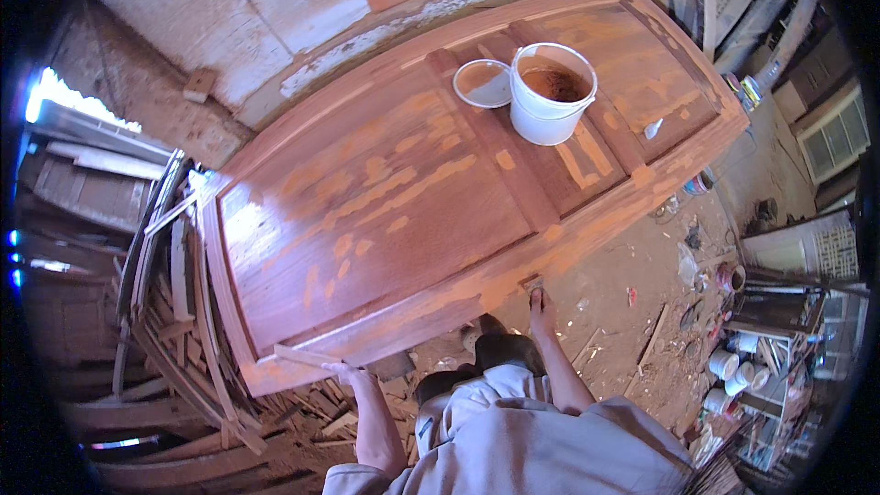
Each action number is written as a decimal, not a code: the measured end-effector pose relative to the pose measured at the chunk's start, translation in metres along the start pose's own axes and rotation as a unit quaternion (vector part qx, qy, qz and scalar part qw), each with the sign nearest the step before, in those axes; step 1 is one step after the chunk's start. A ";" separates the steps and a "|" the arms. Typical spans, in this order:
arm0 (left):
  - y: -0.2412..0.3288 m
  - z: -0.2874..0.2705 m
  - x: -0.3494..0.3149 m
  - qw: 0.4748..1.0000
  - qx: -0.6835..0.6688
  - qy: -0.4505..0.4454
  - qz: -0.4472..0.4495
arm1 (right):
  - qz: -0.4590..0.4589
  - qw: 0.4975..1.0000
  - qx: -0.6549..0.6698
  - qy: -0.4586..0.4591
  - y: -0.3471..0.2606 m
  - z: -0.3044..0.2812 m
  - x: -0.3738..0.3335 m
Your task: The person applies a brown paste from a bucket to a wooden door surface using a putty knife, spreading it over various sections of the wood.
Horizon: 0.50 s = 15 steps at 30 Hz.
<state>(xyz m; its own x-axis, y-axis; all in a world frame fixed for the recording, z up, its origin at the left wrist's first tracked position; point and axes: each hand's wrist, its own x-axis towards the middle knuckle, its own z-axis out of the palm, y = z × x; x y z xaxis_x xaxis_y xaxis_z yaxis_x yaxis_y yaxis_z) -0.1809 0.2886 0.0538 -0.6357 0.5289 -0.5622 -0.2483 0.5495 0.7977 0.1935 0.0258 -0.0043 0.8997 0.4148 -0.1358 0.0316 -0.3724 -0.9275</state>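
A large brown wooden door (431, 211) with recessed panels lies in front of me, patched with orange filler. My left hand (344, 372) is at its near left corner, closed round the end of a thin wooden strip (302, 357) that reaches over the door's frame. At the door's near edge, my right hand (542, 302) grips a small flat brown scraper (531, 284); the fingers partly cover it. A white bucket (546, 119) of brown-orange filler stands on the door's middle, its round lid (484, 82) lying beside it.
A small white item (653, 129) rests on the right panel. Timber offcuts (174, 312) are heaped at the left. Shelves with several paint pots (724, 365) stand at the lower right. Debris and a stick (653, 335) lie on the dirt floor. Behind the door is a wall (302, 0).
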 end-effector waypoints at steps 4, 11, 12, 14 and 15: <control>-0.032 -0.077 -0.029 0.994 -0.072 -0.081 0.009 | 0.000 0.994 0.097 -0.043 0.010 0.006 0.001; -0.102 -0.169 -0.067 0.997 0.023 -0.073 -0.012 | -0.059 0.995 -0.069 0.039 0.094 0.009 -0.029; -0.107 -0.167 -0.071 0.997 0.022 -0.072 -0.012 | -0.032 0.999 -0.009 0.027 0.101 0.007 -0.033; -0.117 -0.165 -0.079 0.990 0.062 -0.127 -0.005 | -0.004 0.999 0.046 0.018 0.108 -0.005 -0.039; -0.125 -0.166 -0.085 0.990 0.078 -0.120 0.004 | 0.100 0.994 0.038 -0.006 0.108 -0.015 -0.042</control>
<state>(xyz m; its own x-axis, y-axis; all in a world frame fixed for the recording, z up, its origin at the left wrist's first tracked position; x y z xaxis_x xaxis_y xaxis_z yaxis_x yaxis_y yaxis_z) -0.2173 0.0677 0.0384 -0.4399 0.6626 -0.6062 -0.1161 0.6274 0.7700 0.1660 -0.0443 -0.0940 0.8798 0.3481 -0.3237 -0.1806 -0.3851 -0.9050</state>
